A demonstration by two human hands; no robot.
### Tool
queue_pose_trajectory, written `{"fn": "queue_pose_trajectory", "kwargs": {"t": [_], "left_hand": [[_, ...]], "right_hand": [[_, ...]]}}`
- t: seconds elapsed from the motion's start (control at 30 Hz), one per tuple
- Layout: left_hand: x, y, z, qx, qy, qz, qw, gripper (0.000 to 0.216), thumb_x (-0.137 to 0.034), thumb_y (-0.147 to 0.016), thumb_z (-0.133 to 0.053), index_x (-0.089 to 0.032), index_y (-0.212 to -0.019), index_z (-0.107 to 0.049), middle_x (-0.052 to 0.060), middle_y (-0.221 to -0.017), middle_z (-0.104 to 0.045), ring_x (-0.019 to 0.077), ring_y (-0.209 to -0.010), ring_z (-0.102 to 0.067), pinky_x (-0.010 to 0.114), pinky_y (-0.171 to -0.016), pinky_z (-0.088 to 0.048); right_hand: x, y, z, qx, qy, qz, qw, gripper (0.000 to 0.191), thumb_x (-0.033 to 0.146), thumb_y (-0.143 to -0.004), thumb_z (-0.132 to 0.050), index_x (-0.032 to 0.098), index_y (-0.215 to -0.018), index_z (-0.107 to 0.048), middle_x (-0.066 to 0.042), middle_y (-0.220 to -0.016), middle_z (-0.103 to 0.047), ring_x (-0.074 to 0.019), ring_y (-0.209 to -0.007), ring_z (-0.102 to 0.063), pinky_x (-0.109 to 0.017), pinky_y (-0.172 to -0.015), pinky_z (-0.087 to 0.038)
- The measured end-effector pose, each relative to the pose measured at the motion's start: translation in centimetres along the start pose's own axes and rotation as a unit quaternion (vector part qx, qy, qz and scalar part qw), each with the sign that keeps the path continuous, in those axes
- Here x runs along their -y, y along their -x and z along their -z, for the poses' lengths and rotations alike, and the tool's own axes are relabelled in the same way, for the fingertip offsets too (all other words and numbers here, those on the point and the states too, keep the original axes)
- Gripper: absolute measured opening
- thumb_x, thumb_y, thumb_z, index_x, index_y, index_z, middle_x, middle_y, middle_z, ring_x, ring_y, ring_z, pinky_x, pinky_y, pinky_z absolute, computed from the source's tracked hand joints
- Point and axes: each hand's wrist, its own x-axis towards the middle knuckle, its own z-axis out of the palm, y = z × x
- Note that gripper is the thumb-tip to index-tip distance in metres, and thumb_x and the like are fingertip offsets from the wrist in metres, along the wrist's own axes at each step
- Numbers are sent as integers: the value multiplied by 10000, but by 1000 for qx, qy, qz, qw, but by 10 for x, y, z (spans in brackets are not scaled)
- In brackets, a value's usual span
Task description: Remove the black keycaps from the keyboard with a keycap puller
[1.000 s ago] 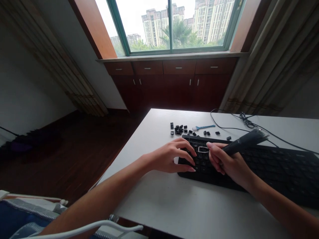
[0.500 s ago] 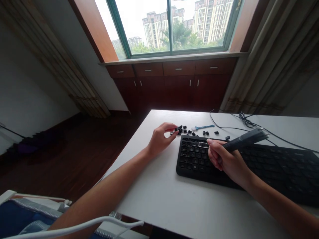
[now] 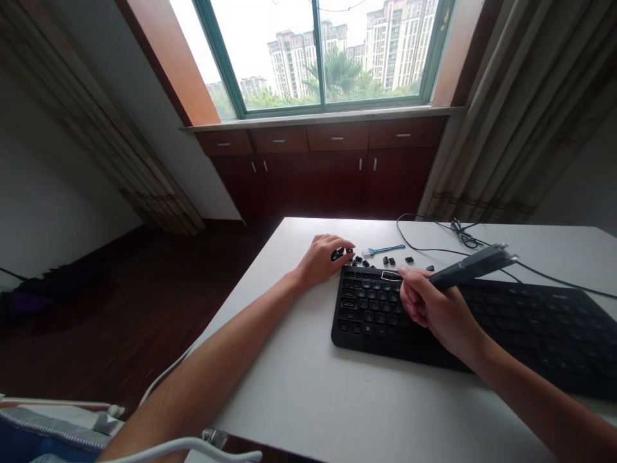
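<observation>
My left hand (image 3: 324,258) rests at the table's far left, thumb and forefinger curled round small black keycaps (image 3: 338,253). One keycap appears to sit between the two fingertips. In my right hand (image 3: 431,305) is a dark grey keycap puller (image 3: 472,267), gripped like a pen. Its wire loop (image 3: 389,276) reaches over the upper left of the black keyboard (image 3: 354,337), and its thick end points up and right. Part of the keyboard is hidden beneath my right hand and forearm. Just behind the keyboard lie several loose keycaps (image 3: 388,261).
A small blue brush (image 3: 385,249) lies behind the keyboard. A black cable (image 3: 463,235) winds over the back right of the white table (image 3: 289,373). Near the front left edge hangs a white tube (image 3: 193,444). Wooden cabinets (image 3: 332,177) stand beneath the window.
The view has shifted slightly. My left hand has moved right over the pile of keycaps, covering more of it. My right hand still holds the puller above the keyboard.
</observation>
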Motion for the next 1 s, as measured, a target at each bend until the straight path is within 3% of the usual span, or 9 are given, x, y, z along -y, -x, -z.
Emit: {"fn": "queue_pose_trajectory", "kwargs": {"t": [0.17, 0.3, 0.4, 0.57, 0.67, 0.87, 0.93, 1.0], "left_hand": [[4, 1, 0, 12, -10, 11, 1000, 166, -366, -955, -641, -264, -1042, -739, 25, -1055, -758, 215, -1003, -670, 419, -1010, -416], [4, 1, -1, 28, -11, 2, 1000, 193, -381, -971, -619, -291, -1087, -744, 23, -1097, -756, 214, -1052, -662, 414, -1020, -389], [1, 3, 0, 29, -12, 1, 999, 225, -378, -995, -578, -296, -1142, -728, 35, -1150, -742, 220, -1092, -646, 421, -1025, -379], [-5, 5, 3, -20, 48, 22, 998, 223, -337, -995, -572, -273, -1150, -719, 50, -1144, -727, 232, -1093, -635, 448, -1043, -395], [-8, 6, 5, -46, 87, 43, 994, 207, -326, -982, -585, -238, -1112, -721, 62, -1105, -729, 222, -1070, -650, 408, -1004, -463], [-19, 9, 4, -90, 137, 103, 981, 209, -304, -999, -540, -196, -1084, -697, 59, -1073, -734, 179, -987, -682, 311, -845, -547], [-22, 9, 3, -96, 151, 118, 977, 198, -300, -993, -550, -195, -1070, -699, 53, -1075, -742, 179, -993, -687, 307, -839, -549], [-23, 8, 2, -96, 164, 129, 973, 189, -293, -983, -565, -192, -1063, -703, 51, -1076, -747, 180, -994, -694, 307, -841, -549]], "right_hand": [[11, -3, 5, -17, -16, -87, 996, 433, 415, -923, -620, 166, -587, -508, 21, -513, -468, -66, -420, -402, -170, -358, -264], [16, -4, 9, -22, -39, -110, 993, 225, 364, -909, -642, 142, -924, -683, 12, -631, -543, -71, -471, -442, -150, -356, -280], [16, -4, 10, -39, -46, -108, 992, 284, 285, -879, -677, 150, -1128, -666, 9, -717, -572, -66, -497, -456, -142, -364, -298], [10, -5, 13, -33, -5, -90, 995, 298, 361, -864, -724, 146, -1064, -672, 36, -649, -510, -59, -483, -409, -141, -364, -305], [6, -5, 15, -42, 22, -80, 996, 311, 375, -855, -733, 145, -1060, -688, 8, -679, -557, -75, -511, -440, -149, -371, -346], [5, -3, 16, -40, 27, -43, 998, 316, 391, -852, -726, 172, -1079, -732, -116, -1033, -693, -151, -706, -569, -182, -414, -447], [5, -2, 15, -33, 21, -22, 999, 245, 342, -846, -722, 200, -1043, -756, -101, -1025, -708, -182, -792, -613, -202, -492, -508], [6, 0, 13, -31, 3, 7, 999, 158, 266, -826, -712, 229, -963, -781, -80, -1013, -720, -215, -927, -649, -247, -683, -582]]}}
